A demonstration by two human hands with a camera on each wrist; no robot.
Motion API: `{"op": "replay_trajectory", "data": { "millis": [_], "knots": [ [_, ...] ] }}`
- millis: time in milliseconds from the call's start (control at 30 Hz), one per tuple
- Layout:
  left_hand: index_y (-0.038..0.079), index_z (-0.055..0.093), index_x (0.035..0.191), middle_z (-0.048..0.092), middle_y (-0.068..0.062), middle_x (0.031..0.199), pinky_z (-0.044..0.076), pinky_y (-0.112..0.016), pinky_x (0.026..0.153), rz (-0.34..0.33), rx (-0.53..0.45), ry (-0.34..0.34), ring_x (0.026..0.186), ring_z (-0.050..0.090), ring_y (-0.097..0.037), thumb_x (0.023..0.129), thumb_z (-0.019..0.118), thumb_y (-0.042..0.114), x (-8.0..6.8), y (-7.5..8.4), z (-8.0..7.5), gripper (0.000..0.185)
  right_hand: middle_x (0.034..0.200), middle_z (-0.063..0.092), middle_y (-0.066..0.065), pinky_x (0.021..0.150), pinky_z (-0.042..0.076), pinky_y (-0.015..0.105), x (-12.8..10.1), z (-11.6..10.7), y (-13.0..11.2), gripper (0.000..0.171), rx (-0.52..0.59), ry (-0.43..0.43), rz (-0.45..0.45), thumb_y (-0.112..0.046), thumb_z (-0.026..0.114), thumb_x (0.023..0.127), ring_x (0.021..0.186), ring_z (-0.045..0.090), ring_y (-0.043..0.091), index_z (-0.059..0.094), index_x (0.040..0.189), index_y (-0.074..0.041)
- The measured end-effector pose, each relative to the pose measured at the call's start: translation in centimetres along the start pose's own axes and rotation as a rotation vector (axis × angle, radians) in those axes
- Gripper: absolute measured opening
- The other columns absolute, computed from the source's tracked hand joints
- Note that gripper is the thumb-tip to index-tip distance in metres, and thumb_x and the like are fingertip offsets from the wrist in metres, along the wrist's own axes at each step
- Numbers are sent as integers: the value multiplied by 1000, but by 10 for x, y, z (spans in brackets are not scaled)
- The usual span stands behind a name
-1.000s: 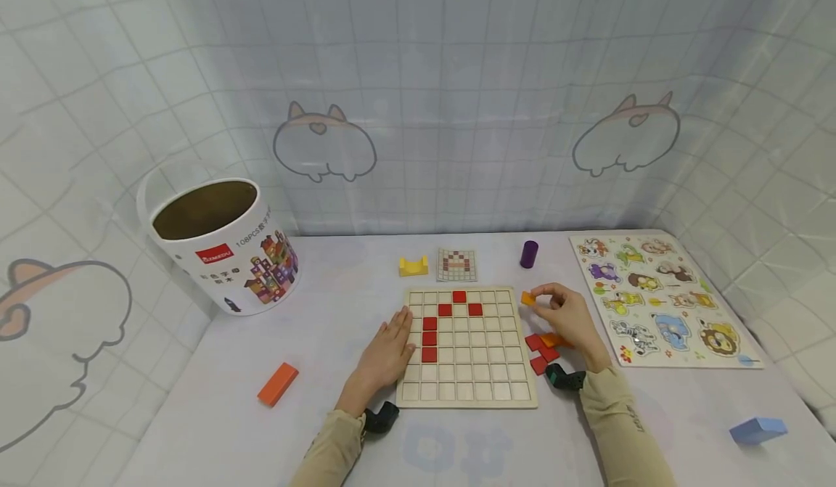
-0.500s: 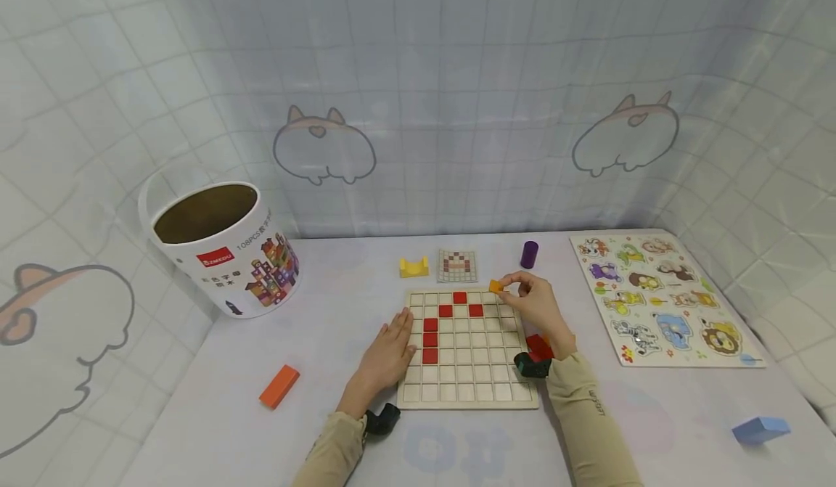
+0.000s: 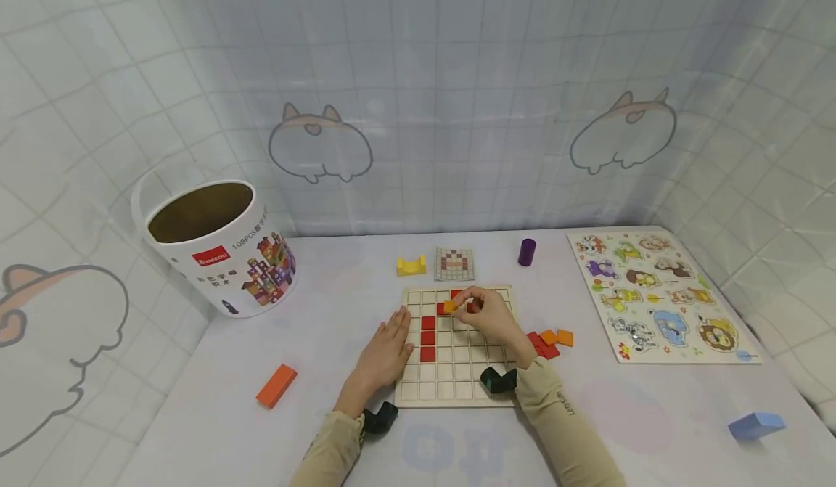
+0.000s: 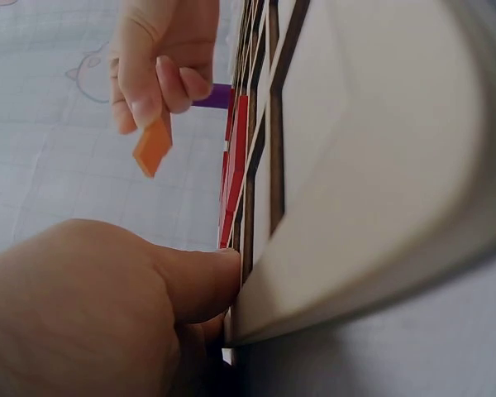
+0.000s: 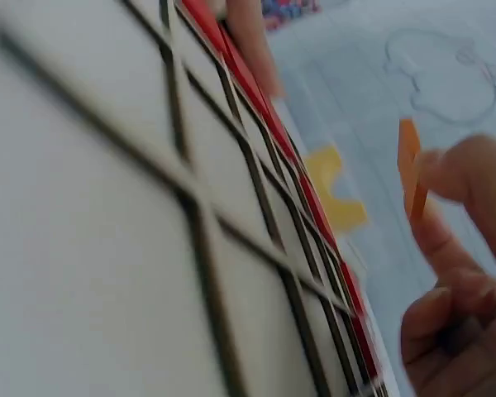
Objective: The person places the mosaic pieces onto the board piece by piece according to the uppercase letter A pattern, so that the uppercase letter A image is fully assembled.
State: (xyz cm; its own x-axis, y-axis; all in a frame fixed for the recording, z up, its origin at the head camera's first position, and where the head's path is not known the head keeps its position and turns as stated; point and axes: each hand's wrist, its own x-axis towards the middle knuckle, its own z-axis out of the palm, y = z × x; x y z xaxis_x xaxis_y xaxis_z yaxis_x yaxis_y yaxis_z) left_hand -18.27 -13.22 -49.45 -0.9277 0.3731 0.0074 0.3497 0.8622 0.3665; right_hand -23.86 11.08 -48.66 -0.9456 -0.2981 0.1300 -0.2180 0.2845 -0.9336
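My right hand [image 3: 488,314] pinches a small orange square tile [image 3: 449,306] between thumb and fingertips, over the upper part of a wooden grid board [image 3: 462,393]. In the right wrist view the orange tile [image 5: 409,169] is held above the board's surface, apart from it. My left hand [image 3: 385,349] rests on the board's left edge with fingers extended; in the left wrist view its thumb [image 4: 202,285] lies against the edge. Several red tiles [image 3: 427,338] sit in the grid's cells, some partly hidden by the right hand. A small printed pattern card [image 3: 455,264] lies behind the board.
Loose red tiles [image 3: 543,348] and orange tiles [image 3: 564,338] lie right of the board. Around stand a yellow arch block [image 3: 411,266], a purple cylinder [image 3: 527,252], an orange block [image 3: 276,386], a blue block [image 3: 755,426], an animal puzzle board [image 3: 653,300] and a white bucket [image 3: 215,284].
My right hand has carried the orange tile leftward from beside the board's right edge to over its upper middle. My left hand stays on the left edge.
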Motion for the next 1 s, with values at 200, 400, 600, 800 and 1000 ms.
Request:
{"op": "replay_trajectory", "data": {
  "millis": [200,400,600,800,1000],
  "knots": [
    [-4,24,151,21,-18,160,22,-53,120,-10,3,-3,148,23,-35,101,44,22,0,1,-2,60,67,49,-4,52,31,18,-6,15,3,10,-53,-62,-36,-5,72,82,55,36,6,66,89,-9],
    [-4,24,151,22,-19,160,21,-52,120,-8,0,0,148,23,-35,102,44,22,0,1,0,59,83,58,2,59,37,18,-13,20,6,17,-156,-101,-124,1,72,76,65,43,7,65,86,-12],
    [-5,26,150,23,-19,160,23,-52,120,-10,7,-1,148,24,-35,101,45,20,-2,1,-1,59,88,61,1,60,38,18,-13,22,6,19,-214,-161,-158,1,72,76,66,43,8,64,85,-13],
    [-4,24,151,22,-18,160,22,-51,120,-20,11,-11,149,22,-34,102,44,21,-2,2,0,59,83,61,-3,58,37,17,-12,23,6,20,-247,-204,-177,0,73,74,64,42,6,66,83,-15],
    [-3,23,152,21,-17,161,21,-51,121,-29,16,-17,149,22,-33,102,44,23,-1,2,0,60,84,62,-1,57,40,18,-13,21,5,17,-252,-226,-192,-2,73,78,62,43,4,66,86,-16]
  ]
}}
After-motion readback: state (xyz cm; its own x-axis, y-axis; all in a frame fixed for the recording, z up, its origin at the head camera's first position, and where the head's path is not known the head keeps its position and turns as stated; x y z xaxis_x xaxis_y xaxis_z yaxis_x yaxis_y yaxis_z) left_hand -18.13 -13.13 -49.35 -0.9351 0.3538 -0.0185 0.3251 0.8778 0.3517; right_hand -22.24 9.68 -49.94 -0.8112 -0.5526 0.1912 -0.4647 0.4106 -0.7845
